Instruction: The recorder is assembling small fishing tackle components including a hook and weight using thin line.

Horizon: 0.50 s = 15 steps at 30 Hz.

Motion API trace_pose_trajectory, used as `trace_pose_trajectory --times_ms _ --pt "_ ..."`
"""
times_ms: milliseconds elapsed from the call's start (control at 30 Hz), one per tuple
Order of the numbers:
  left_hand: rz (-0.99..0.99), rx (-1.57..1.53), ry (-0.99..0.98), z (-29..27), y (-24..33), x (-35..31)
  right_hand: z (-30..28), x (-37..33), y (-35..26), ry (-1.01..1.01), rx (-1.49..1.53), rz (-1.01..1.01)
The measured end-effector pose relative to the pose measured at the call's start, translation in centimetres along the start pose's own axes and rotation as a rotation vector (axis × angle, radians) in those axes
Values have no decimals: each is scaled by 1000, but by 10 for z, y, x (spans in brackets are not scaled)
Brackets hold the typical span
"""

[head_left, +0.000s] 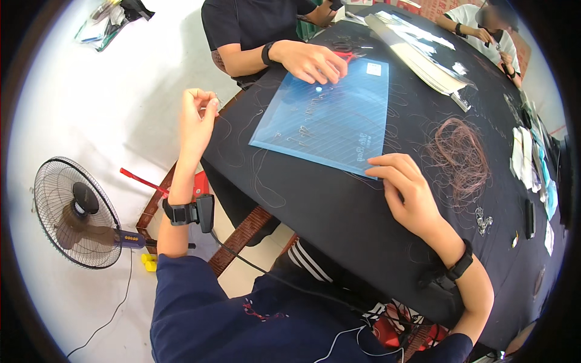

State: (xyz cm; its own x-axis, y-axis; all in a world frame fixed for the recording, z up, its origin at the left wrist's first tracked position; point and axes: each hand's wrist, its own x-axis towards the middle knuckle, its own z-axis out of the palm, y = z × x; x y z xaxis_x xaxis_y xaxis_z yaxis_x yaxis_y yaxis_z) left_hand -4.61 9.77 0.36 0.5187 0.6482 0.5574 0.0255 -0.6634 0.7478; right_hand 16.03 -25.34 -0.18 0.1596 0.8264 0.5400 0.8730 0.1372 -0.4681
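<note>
My left hand [200, 118] is raised beside the table's left edge, thumb and fingers pinched on a thin thread [229, 126] that trails down to the tabletop. Something tiny at its fingertips is too small to name. My right hand [408, 190] lies at the near right corner of a translucent blue plastic folder [357, 130], fingers stretched out and fingertips touching its edge. Several small metal pieces [304, 130] lie in a loose row on the folder. Across from me, a co-worker's hand [311, 60] reaches over the folder's far edge.
A tangled brown thread bundle [460, 158] and a small heap of metal pieces [482, 221] lie on the black tablecloth [339, 212] to the right. Red-handled scissors [345, 55] lie beyond the folder. A standing fan [82, 212] is at left. Another person [493, 36] sits far right.
</note>
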Motion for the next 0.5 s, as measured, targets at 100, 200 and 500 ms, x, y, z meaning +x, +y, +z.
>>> trace_pose_trajectory --times_ms 100,200,500 --pt "22 -21 35 3 4 -3 -13 11 -11 35 -8 -14" --pt "102 39 63 4 10 -7 -27 29 -26 -19 -98 -73" --pt "201 -289 13 16 46 -17 -13 90 -49 -218 -46 -259"
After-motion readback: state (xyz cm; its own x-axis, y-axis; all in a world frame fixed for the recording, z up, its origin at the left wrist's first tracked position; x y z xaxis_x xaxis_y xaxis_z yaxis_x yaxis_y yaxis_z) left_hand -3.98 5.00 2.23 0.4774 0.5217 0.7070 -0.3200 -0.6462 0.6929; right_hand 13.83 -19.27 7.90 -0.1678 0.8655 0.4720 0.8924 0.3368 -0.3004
